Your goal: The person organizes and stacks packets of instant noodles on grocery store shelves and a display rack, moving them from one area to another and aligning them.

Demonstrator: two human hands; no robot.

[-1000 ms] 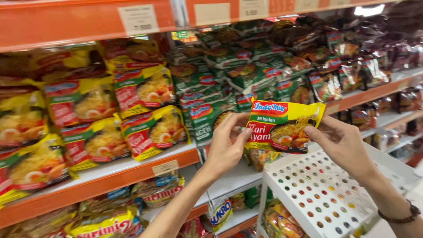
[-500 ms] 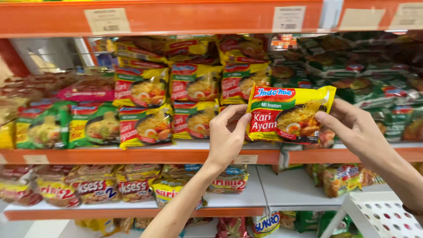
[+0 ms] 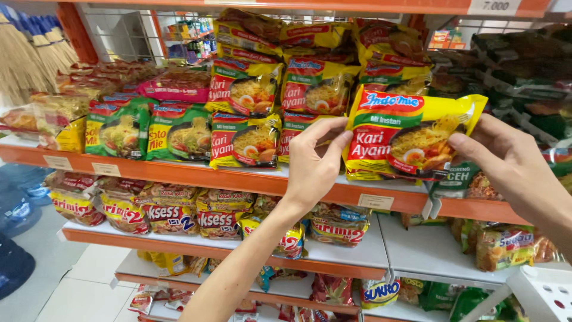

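Here, held up right of centre in frame: a yellow plastic noodle packet [image 3: 411, 138], pinched at its edges by left hand [image 3: 313, 164] and right hand [image 3: 512, 164], before the orange shelf [image 3: 196, 177] of like packets.

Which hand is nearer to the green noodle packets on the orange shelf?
Left. The left hand holds the yellow noodle packet's left edge, on the side toward the green noodle packets. The right hand grips its right edge, farther away.

Orange-edged shelf [image 3: 179, 174] stacked with yellow noodle packets [image 3: 245, 141] mid-edge, green packets [image 3: 179, 132] leftward, small price tags along front edge.
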